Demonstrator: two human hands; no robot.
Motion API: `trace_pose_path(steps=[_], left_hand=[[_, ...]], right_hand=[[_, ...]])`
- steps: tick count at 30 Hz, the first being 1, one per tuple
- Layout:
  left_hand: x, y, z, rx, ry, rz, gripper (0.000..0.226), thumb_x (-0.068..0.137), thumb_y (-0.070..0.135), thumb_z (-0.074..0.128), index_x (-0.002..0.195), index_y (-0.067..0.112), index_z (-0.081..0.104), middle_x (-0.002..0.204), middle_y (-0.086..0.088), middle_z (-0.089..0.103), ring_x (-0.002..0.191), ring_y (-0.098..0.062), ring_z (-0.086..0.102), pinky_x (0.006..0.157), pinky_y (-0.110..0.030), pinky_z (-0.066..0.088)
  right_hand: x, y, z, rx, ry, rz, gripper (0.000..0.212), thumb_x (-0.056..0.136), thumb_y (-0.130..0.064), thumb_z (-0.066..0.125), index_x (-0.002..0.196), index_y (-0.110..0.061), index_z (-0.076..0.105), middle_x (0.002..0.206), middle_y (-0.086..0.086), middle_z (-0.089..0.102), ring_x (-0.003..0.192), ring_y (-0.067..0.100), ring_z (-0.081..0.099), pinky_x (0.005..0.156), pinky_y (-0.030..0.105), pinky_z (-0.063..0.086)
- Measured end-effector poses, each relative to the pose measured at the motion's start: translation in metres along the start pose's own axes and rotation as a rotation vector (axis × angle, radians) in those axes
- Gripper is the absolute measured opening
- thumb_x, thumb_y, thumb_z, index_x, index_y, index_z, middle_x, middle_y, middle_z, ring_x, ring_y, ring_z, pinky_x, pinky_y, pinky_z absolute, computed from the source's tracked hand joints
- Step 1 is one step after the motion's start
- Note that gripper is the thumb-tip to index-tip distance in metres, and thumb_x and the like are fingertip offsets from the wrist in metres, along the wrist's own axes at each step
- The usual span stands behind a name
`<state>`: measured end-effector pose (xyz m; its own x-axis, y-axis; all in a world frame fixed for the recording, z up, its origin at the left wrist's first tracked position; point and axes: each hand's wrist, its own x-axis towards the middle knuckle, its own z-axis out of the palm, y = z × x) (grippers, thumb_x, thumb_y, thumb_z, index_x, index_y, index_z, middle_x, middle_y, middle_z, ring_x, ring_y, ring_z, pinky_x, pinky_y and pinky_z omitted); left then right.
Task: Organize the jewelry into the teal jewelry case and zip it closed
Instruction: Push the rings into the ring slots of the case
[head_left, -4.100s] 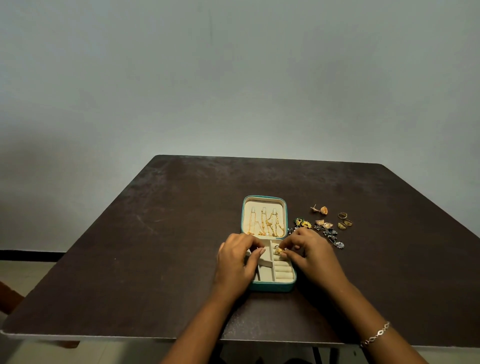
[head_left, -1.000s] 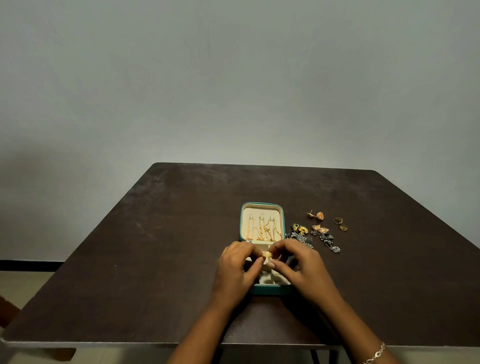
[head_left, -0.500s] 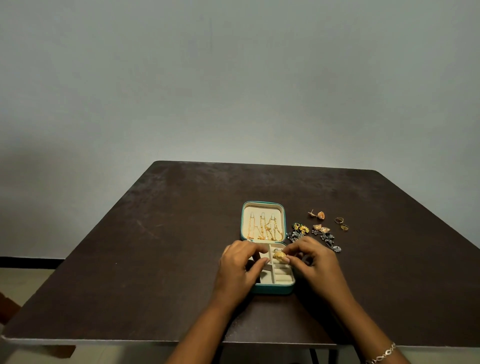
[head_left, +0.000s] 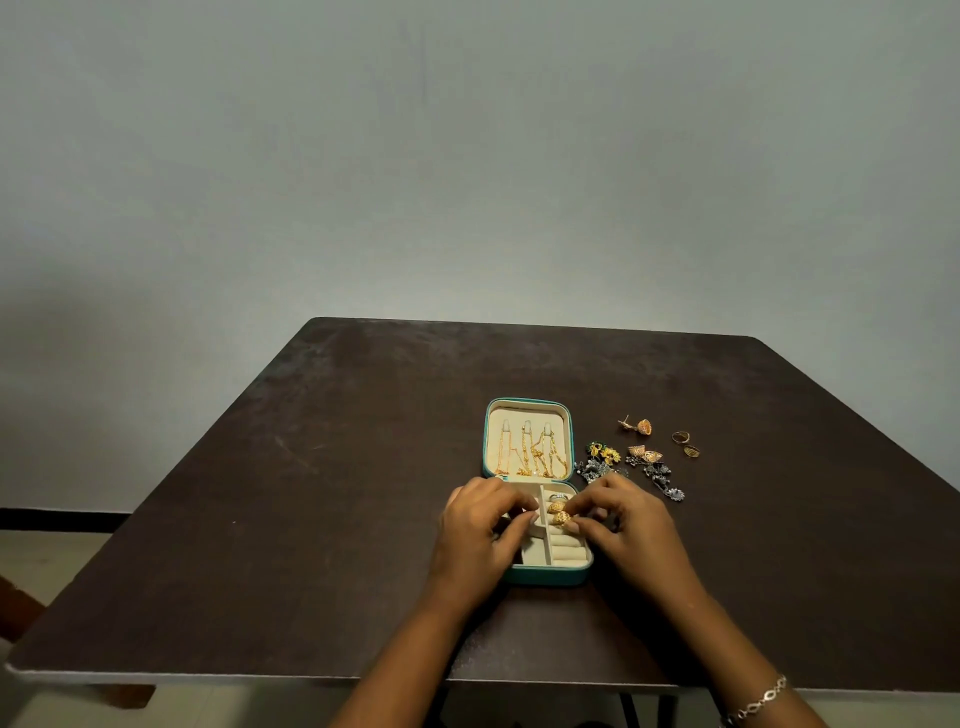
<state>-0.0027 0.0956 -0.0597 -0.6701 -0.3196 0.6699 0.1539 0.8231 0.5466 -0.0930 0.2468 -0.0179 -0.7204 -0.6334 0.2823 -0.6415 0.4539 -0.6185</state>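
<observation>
Now | right hand pinches gold ring over ring rolls in open case on desk | left hand on case, grasp unclear | likely light, slippery; hold band sides

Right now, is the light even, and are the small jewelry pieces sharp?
Head view: dim, soft light; the wall darkens at lower left. No glare on the table. The loose jewelry right of the teal case looks small and soft, fine details unclear.
</observation>
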Motion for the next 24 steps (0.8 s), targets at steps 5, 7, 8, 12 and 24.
trace_pose_path(steps=[5, 7, 8, 12, 24], left_hand=[[0.001, 0.000, 0.000, -0.002, -0.004, 0.001, 0.006, 0.078, 0.029, 0.055, 0.083, 0.030, 0.053, 0.075, 0.010, 0.062, 0.074, 0.000, 0.046, 0.066, -0.016, 0.034], [0.001, 0.000, 0.000, -0.002, -0.004, 0.000, 0.005, 0.078, 0.029, 0.055, 0.083, 0.030, 0.053, 0.075, 0.010, 0.062, 0.074, 0.000, 0.047, 0.067, -0.016, 0.034], [0.001, 0.000, 0.000, 0.000, -0.007, 0.001, 0.005, 0.078, 0.030, 0.055, 0.082, 0.030, 0.053, 0.075, 0.010, 0.062, 0.075, 0.000, 0.047, 0.067, -0.015, 0.034], [0.000, -0.001, 0.001, 0.003, -0.009, 0.001, 0.005, 0.078, 0.030, 0.055, 0.082, 0.030, 0.054, 0.075, 0.010, 0.063, 0.075, 0.000, 0.047, 0.067, -0.015, 0.034], [0.000, 0.000, 0.001, -0.009, -0.005, -0.003, 0.005, 0.078, 0.028, 0.056, 0.082, 0.029, 0.053, 0.075, 0.009, 0.063, 0.074, 0.000, 0.047, 0.065, -0.020, 0.038]], right_hand=[[-0.002, -0.003, -0.005, -0.118, -0.002, -0.042, 0.017, 0.078, -0.022, 0.070, 0.094, -0.026, 0.068, 0.092, -0.007, 0.062, 0.087, 0.008, 0.052, 0.075, 0.028, 0.045], [-0.004, -0.003, -0.005, -0.138, 0.026, -0.076, 0.016, 0.079, -0.021, 0.069, 0.094, -0.026, 0.068, 0.092, -0.007, 0.062, 0.086, 0.007, 0.051, 0.071, 0.023, 0.043], [-0.004, -0.002, -0.005, -0.151, 0.036, -0.099, 0.015, 0.079, -0.021, 0.069, 0.093, -0.025, 0.068, 0.092, -0.007, 0.062, 0.085, 0.006, 0.049, 0.069, 0.018, 0.040], [-0.004, -0.001, -0.003, -0.221, 0.045, -0.187, 0.015, 0.080, -0.023, 0.069, 0.095, -0.023, 0.069, 0.094, -0.006, 0.062, 0.090, 0.006, 0.048, 0.069, 0.011, 0.034], [-0.002, 0.000, 0.005, -0.314, 0.063, -0.247, 0.014, 0.079, -0.023, 0.069, 0.092, -0.018, 0.069, 0.090, 0.000, 0.064, 0.088, 0.019, 0.055, 0.065, 0.029, 0.045]])
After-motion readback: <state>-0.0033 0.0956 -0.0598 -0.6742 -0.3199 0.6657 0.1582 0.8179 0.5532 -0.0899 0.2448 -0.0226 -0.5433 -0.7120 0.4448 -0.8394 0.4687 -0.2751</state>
